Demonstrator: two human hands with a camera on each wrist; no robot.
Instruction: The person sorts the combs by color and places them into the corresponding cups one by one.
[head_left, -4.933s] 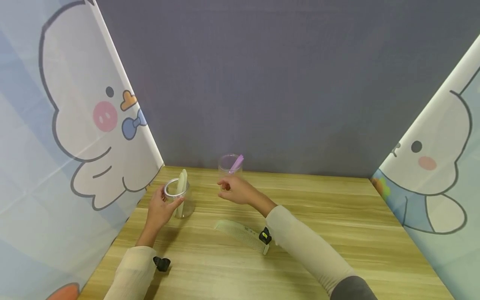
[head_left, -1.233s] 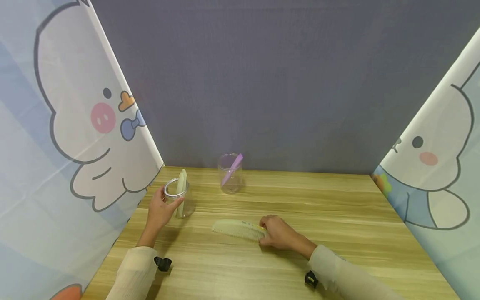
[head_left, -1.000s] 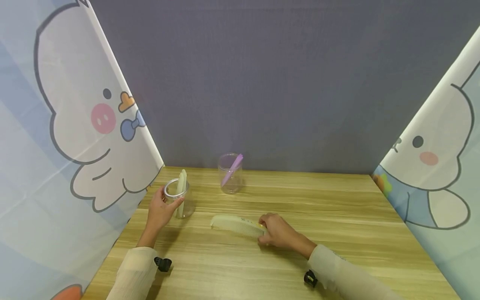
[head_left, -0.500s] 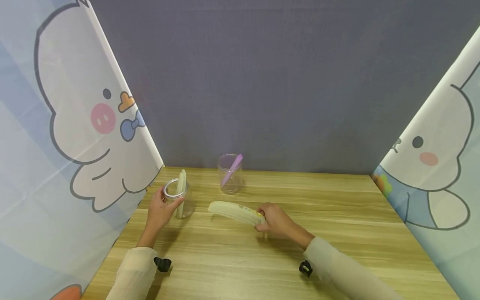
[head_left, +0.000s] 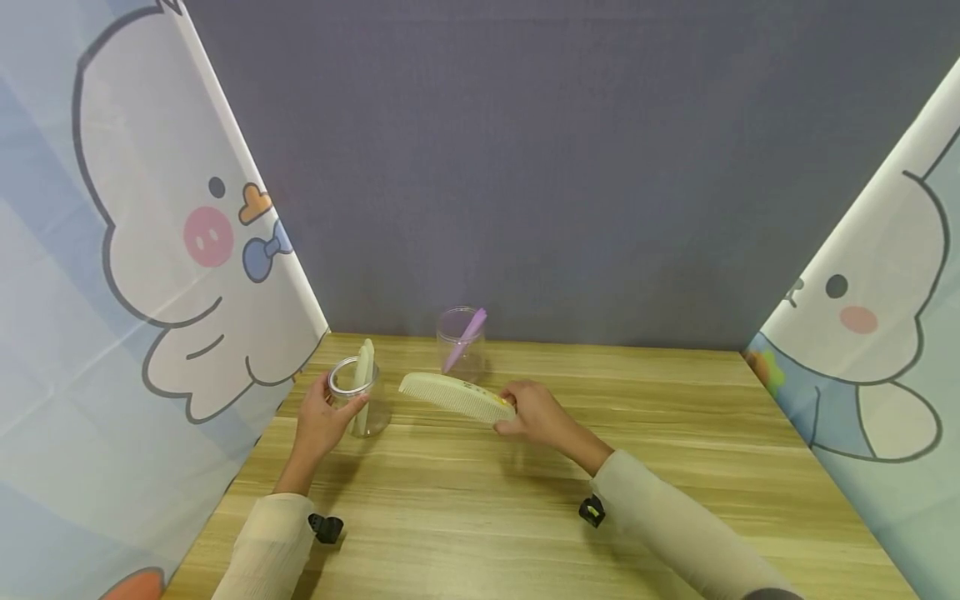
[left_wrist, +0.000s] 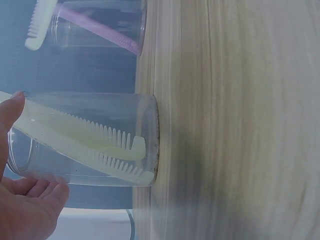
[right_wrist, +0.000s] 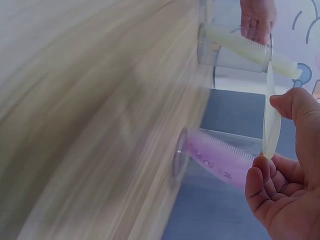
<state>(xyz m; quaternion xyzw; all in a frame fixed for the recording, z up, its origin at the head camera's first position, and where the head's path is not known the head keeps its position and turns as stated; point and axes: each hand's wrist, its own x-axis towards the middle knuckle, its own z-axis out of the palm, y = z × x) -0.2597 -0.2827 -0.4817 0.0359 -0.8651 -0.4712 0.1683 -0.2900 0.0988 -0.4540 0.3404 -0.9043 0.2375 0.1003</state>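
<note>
My left hand [head_left: 318, 425] grips a clear jar [head_left: 381, 415] near its rim, thumb on one side and fingers on the other. The jar stands upright on the table at the left. Inside it lean two pale combs [left_wrist: 85, 132], their toothed ends down in the left wrist view. My right hand [head_left: 536, 412] pinches one end of another pale comb [head_left: 450, 395] between thumb and fingers. This comb is raised over the table, teeth facing down toward me, its free end pointing left toward the jar. In the right wrist view the comb [right_wrist: 271, 120] shows nearly edge-on.
Behind the raised comb stands a second clear jar [head_left: 477, 362], holding a slanted purple comb [head_left: 465, 342]. A dark grey panel [head_left: 525, 167] rises along the table's back edge. Cartoon-printed panels border the wooden table [head_left: 645, 400] on the left and right.
My right hand went from beside the back jar to the pale comb on the table, took hold of it, and lifted it up, away from me and leftward. My left hand stayed on its jar.
</note>
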